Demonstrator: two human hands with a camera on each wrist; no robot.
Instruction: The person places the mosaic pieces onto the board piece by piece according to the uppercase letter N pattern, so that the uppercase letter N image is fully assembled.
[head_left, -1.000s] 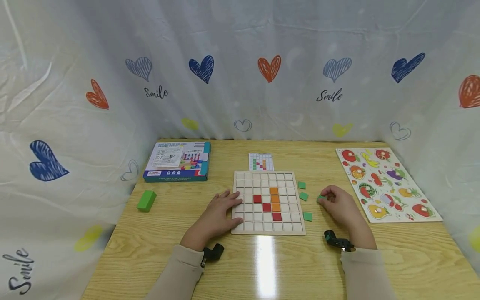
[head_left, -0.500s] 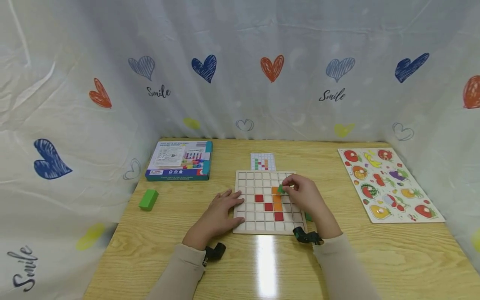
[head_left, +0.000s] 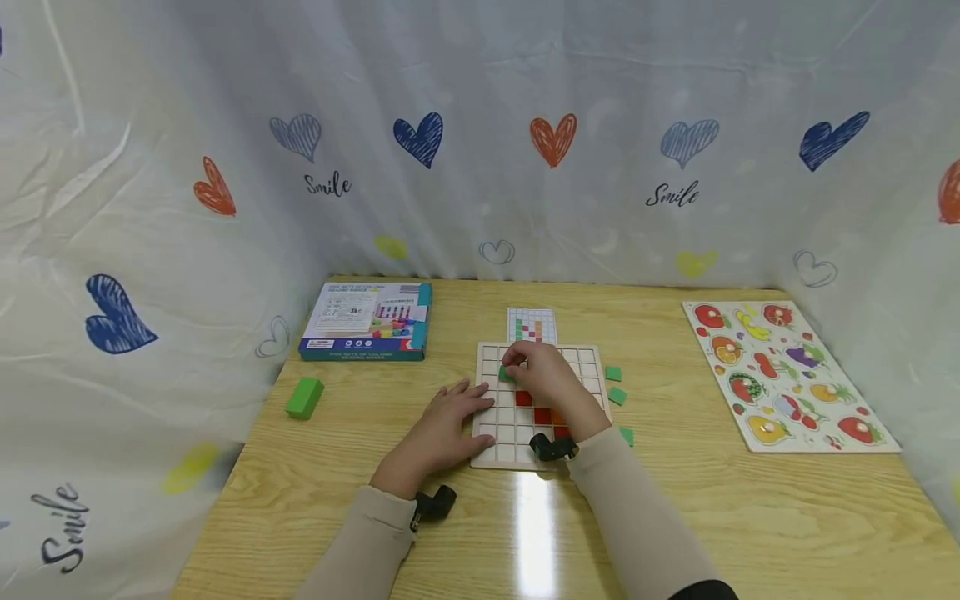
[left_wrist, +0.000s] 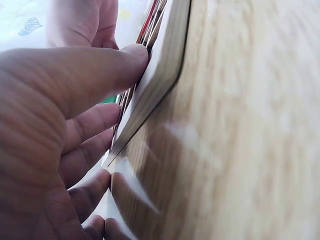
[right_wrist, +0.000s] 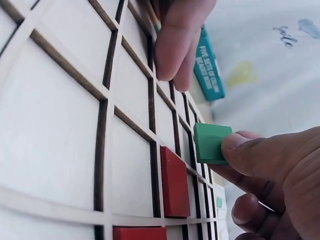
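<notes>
My right hand (head_left: 549, 377) pinches a green square tile (right_wrist: 212, 143) between thumb and fingers, close over the upper left part of the white grid board (head_left: 504, 454). In the right wrist view a red tile (right_wrist: 175, 184) sits in a cell near it. My left hand (head_left: 444, 422) rests on the board's left edge, fingers spread, with the thumb (left_wrist: 131, 60) on the rim in the left wrist view. The orange tiles are mostly hidden behind my right hand and wrist. A small pattern card (head_left: 532, 323) lies just beyond the board.
Several loose green tiles (head_left: 613, 373) lie along the board's right side. A fruit puzzle board (head_left: 791, 375) is at the far right. On the left are a boxed toy set (head_left: 366, 322) and a green block (head_left: 304, 398). A printed curtain (head_left: 480, 183) hangs behind the table.
My right hand has carried the green tile leftward from the table right of the board, across the orange tiles, to the board's upper left. My left hand has stayed on the board's edge.
</notes>
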